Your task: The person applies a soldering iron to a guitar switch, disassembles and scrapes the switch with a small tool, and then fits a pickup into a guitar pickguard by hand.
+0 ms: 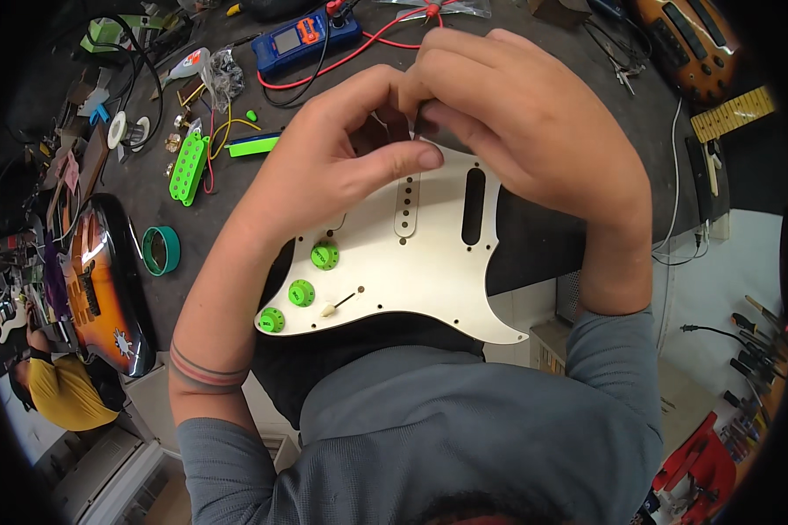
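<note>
A cream guitar pickguard (420,280) lies in front of me, its pointed horn toward my right. It carries green knobs (301,292), a selector switch with a cream tip (327,311), a cream single-coil pickup (406,210) and a bare black pickup slot (474,206). Over its far edge my left hand (324,157) and my right hand (525,114) meet, fingertips together. My left fingers are curled, the thumb reaching toward the right hand. My right fingers bend downward in a closed grip. Something small and dark shows between them; its kind is hidden.
Left lie a green pickup (189,168), a teal tape roll (160,249) and a sunburst guitar body (105,284). A blue meter (306,42) with red and black leads stands at the back. Another guitar (687,48) is far right. A person in yellow (66,389) is at left.
</note>
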`<state>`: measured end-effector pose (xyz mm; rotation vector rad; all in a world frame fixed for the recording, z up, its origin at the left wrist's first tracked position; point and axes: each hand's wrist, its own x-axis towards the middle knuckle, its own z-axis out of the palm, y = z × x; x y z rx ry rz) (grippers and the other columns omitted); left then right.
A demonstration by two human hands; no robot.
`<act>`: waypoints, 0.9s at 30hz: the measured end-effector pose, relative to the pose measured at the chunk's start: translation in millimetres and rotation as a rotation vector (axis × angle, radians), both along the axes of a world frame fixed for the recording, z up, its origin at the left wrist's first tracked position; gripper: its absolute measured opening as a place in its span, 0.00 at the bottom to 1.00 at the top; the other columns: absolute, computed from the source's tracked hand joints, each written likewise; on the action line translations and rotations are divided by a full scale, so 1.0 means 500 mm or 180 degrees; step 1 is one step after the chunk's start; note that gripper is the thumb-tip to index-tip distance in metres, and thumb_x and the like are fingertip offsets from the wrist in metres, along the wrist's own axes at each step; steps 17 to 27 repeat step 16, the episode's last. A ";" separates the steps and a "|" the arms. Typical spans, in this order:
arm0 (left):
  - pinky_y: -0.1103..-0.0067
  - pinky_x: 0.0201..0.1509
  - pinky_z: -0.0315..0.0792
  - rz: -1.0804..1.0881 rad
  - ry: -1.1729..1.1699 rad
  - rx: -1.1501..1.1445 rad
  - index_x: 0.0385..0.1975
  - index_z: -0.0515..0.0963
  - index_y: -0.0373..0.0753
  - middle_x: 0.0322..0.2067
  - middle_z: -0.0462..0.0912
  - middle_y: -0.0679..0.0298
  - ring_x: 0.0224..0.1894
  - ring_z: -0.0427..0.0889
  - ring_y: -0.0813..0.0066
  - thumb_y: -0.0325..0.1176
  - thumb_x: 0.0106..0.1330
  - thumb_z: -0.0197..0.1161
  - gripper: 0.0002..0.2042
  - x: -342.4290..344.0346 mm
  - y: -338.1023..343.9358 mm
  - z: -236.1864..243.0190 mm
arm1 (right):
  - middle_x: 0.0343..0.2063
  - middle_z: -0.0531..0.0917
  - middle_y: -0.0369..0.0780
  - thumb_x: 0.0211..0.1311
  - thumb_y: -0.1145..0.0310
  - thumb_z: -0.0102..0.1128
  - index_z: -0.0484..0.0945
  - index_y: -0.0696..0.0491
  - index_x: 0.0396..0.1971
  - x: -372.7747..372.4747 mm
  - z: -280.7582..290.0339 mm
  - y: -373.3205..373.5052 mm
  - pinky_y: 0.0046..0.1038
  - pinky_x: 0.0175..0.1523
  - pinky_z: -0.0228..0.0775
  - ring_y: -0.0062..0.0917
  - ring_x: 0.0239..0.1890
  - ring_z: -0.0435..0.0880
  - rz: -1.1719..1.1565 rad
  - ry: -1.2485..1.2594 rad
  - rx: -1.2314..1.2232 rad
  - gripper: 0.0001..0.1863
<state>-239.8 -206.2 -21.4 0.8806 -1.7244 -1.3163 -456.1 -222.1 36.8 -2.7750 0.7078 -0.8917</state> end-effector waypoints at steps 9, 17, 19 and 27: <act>0.79 0.51 0.80 -0.0033 0.0050 -0.0576 0.44 0.82 0.30 0.39 0.85 0.64 0.43 0.86 0.79 0.22 0.70 0.69 0.06 0.033 0.004 -0.007 | 0.46 0.85 0.38 0.79 0.69 0.55 0.66 0.48 0.68 0.003 0.067 -0.008 0.34 0.58 0.82 0.40 0.50 0.88 0.0248 0.0320 0.1961 0.21; 0.77 0.54 0.82 -0.0996 -0.0066 0.0190 0.47 0.82 0.33 0.46 0.87 0.58 0.47 0.90 0.72 0.22 0.71 0.69 0.08 0.064 0.045 0.031 | 0.33 0.83 0.42 0.58 0.75 0.62 0.82 0.60 0.41 -0.014 0.001 0.008 0.34 0.44 0.75 0.33 0.37 0.84 0.0724 -0.0425 0.1223 0.10; 0.77 0.54 0.82 -0.0996 -0.0066 0.0190 0.47 0.82 0.33 0.46 0.87 0.58 0.47 0.90 0.72 0.22 0.71 0.69 0.08 0.064 0.045 0.031 | 0.33 0.83 0.42 0.58 0.75 0.62 0.82 0.60 0.41 -0.014 0.001 0.008 0.34 0.44 0.75 0.33 0.37 0.84 0.0724 -0.0425 0.1223 0.10; 0.77 0.54 0.82 -0.0996 -0.0066 0.0190 0.47 0.82 0.33 0.46 0.87 0.58 0.47 0.90 0.72 0.22 0.71 0.69 0.08 0.064 0.045 0.031 | 0.33 0.83 0.42 0.58 0.75 0.62 0.82 0.60 0.41 -0.014 0.001 0.008 0.34 0.44 0.75 0.33 0.37 0.84 0.0724 -0.0425 0.1223 0.10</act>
